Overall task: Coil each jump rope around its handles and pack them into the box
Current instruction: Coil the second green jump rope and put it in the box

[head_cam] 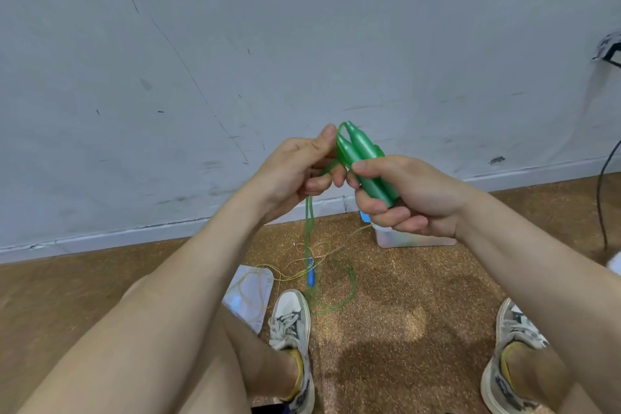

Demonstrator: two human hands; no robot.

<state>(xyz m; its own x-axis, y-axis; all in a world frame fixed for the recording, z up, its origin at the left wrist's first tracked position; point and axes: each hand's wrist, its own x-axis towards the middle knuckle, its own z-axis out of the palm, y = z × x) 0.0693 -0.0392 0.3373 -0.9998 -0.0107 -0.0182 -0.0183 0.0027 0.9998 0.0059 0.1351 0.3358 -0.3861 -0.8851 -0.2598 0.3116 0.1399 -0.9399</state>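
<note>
**Green jump rope point(356, 148): coiling judged barely begun**

Its two handles point(373, 178) are clamped side by side in the right hand point(413, 198), raised in front of the wall. The cord point(308, 225) is pinched beside the handle tips by the left hand point(295, 171). Most of it hangs down to loose loops on the floor. No turns are seen on the handles. Next, slack must be drawn round both handles. The box point(416, 240) stands below, partly hidden.

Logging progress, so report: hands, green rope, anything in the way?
Right hand holds both green handles together. Left hand pinches green rope by the handle tips; rest hangs to floor, uncoiled. Blue-handled rope crosses it down there.
</note>
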